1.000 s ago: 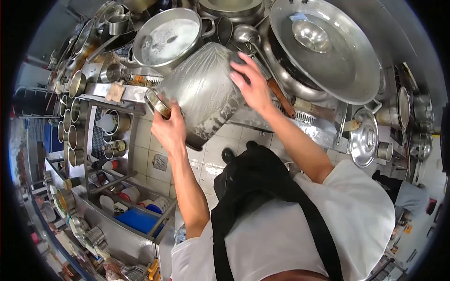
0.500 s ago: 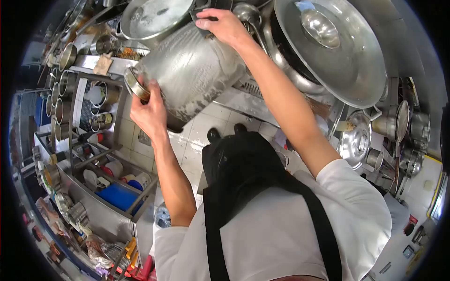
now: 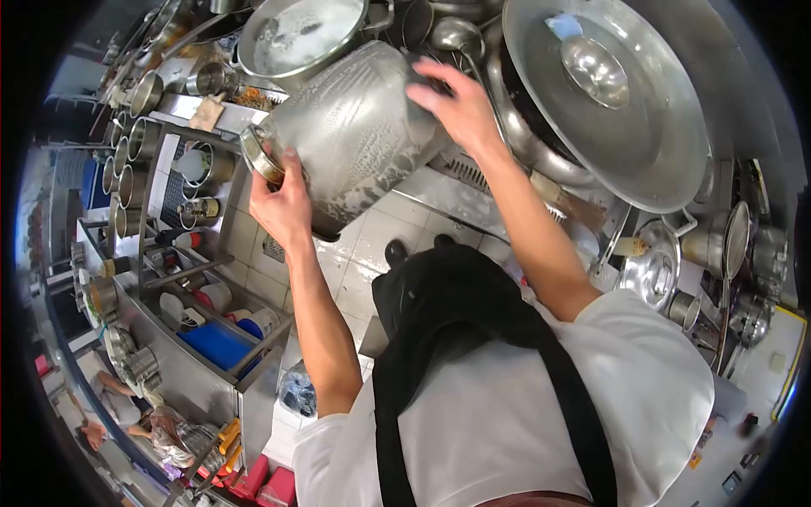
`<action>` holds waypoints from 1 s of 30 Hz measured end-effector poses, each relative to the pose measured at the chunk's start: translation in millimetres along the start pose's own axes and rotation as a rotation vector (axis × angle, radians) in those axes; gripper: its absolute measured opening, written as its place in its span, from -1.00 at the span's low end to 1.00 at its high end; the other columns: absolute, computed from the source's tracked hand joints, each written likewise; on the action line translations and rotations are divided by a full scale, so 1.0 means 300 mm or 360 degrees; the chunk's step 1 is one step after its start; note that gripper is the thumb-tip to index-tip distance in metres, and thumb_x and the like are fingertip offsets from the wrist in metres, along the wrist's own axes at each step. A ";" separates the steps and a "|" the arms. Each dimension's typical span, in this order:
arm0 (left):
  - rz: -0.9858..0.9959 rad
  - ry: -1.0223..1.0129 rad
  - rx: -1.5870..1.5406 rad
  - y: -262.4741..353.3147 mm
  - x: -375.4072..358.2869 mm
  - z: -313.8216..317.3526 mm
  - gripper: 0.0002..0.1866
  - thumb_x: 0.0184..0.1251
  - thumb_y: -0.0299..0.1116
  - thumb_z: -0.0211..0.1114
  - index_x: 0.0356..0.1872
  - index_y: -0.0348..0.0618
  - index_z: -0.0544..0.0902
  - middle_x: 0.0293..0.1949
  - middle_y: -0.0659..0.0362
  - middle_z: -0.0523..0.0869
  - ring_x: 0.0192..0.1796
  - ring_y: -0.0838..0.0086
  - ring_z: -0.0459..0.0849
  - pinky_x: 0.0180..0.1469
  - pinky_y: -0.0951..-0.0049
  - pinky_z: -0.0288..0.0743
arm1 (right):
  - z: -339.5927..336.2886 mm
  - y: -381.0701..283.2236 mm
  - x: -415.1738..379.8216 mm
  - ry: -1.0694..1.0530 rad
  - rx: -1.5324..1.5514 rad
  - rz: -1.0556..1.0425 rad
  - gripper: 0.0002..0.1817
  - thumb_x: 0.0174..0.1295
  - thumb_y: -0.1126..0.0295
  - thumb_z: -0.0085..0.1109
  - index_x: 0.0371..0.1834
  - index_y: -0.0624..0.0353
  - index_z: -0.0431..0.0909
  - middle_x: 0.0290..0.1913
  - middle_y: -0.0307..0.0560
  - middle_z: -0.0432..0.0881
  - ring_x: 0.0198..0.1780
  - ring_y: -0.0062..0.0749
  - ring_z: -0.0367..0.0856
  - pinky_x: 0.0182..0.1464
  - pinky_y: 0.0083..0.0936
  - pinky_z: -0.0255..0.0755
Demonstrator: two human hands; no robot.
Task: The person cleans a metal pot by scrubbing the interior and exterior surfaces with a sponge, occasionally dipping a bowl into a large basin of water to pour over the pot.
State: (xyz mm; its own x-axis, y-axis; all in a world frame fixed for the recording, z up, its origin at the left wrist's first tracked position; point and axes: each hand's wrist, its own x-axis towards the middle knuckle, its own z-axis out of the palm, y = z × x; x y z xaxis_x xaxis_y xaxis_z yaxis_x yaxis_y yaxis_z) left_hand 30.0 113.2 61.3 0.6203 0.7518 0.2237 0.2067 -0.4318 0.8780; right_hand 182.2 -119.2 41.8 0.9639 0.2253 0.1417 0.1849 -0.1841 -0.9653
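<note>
A large metal stockpot (image 3: 355, 127) lies tipped on its side in front of me, its outer wall wet and streaked with suds. My left hand (image 3: 283, 203) is closed around the pot's loop handle (image 3: 263, 156) on the left. Over the right end of the pot, my right hand (image 3: 460, 106) has its fingers bent around a dark pad (image 3: 432, 83), mostly hidden by the fingers. Behind the stockpot sits a wide pot of foamy water (image 3: 300, 34).
On the right stands a big wok (image 3: 625, 110) with a metal bowl (image 3: 596, 72) and a blue cloth (image 3: 564, 25) in it. A ladle (image 3: 458, 38) and a brush (image 3: 570, 203) lie nearby. At left is a steel rack with a blue tray (image 3: 221, 345). Tiled floor lies below.
My right hand has slid right and slightly down along the stockpot with the dark pad. My left hand keeps its grip on the handle. The whole view has shifted a little.
</note>
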 end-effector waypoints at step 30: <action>0.0074 0.0124 0.0149 0.021 -0.014 0.015 -0.49 0.39 -0.13 0.45 0.24 -0.24 0.72 -0.48 0.20 0.74 -0.38 0.62 0.60 -0.24 0.45 0.53 | 0.006 -0.010 -0.013 0.0047 -0.0156 -0.0166 -0.50 0.38 0.15 0.34 0.34 0.06 0.66 0.43 0.12 0.58 0.46 -0.11 0.54 0.50 -0.40 0.33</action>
State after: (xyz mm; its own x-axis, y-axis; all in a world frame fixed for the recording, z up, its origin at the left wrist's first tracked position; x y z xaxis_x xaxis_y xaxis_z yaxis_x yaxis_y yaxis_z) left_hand 32.1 105.0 63.9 0.5712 0.7646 0.2986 0.2511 -0.5091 0.8233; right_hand 177.5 -117.8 43.7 0.9435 0.2201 0.2478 0.3008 -0.2543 -0.9192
